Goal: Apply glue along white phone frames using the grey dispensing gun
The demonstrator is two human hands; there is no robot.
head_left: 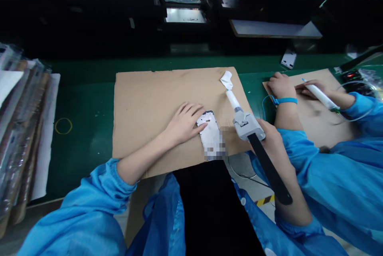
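My left hand (186, 123) lies on the cardboard sheet (143, 100) with its fingers stretched out. Its thumb and fingertips touch the left side of a flat white phone-shaped part (209, 130), whose lower right is blurred. To the right, my right hand (267, 138) is closed around a grey hand tool (247, 125) with a white tube at its front and a long black strip trailing back over my forearm. The tool partly hides those fingers. A crumpled white piece (226, 79), like tissue, sits by the tube's tip.
On the right a co-worker's hand holds a white pen-like tool (320, 94) over another cardboard sheet (314, 126). A similar phone-shaped part (289, 59) lies behind. Stacked boards (26, 128) stand at left, near a rubber band (63, 126). Dark racks (113, 6) line the back.
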